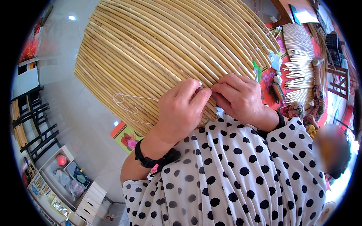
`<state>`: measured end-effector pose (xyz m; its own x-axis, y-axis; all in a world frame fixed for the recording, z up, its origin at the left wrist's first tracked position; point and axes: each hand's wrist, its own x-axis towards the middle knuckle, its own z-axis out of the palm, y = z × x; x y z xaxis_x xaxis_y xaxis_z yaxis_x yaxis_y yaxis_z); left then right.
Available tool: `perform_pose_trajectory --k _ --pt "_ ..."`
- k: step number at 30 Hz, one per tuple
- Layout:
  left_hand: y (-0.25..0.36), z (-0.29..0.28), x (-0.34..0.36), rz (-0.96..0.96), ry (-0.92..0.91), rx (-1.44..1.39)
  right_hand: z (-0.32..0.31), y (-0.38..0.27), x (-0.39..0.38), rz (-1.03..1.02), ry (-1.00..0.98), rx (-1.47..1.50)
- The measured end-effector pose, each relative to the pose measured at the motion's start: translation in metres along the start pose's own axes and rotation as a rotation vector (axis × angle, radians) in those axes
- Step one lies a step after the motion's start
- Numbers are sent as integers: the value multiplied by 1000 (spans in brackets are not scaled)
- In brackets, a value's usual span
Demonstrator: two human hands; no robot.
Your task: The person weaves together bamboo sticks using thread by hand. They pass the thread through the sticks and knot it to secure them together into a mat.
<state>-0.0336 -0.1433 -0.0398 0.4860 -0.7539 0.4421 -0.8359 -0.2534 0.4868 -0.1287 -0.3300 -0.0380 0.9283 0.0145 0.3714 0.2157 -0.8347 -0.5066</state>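
Pinching at the reed mat's [162, 41] near edge with left hand [183, 107] and right hand [243, 97], grip narrow in both, likely for control; cannot tell the thing pinched. Beyond, at left, white thread [141, 97] looped on the mat, probably for slack.

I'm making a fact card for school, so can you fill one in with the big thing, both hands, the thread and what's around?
Big thing: wide mat of yellow-brown round sticks
Left hand: at the mat's near side, wearing a shiny silver band
Right hand: also there, close beside the left
Between them: too small to tell
Thread: thin white looped thread, lying on the mat
Far right: thin pale sticks on red flowery cloth
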Motion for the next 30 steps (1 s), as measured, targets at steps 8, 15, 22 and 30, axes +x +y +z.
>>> perform_pose_trajectory --k 8,15,22,30 --pt "0 0 -2 -51 -31 20 0 0 0 3 2 18" --pt "4 -1 -3 -135 -81 -20 0 0 -1 10 6 27" --pt "9 -2 -3 -205 -117 -60 2 1 -3 14 20 31" --pt "11 3 -2 -223 -98 -94 0 0 -1 -9 24 34"
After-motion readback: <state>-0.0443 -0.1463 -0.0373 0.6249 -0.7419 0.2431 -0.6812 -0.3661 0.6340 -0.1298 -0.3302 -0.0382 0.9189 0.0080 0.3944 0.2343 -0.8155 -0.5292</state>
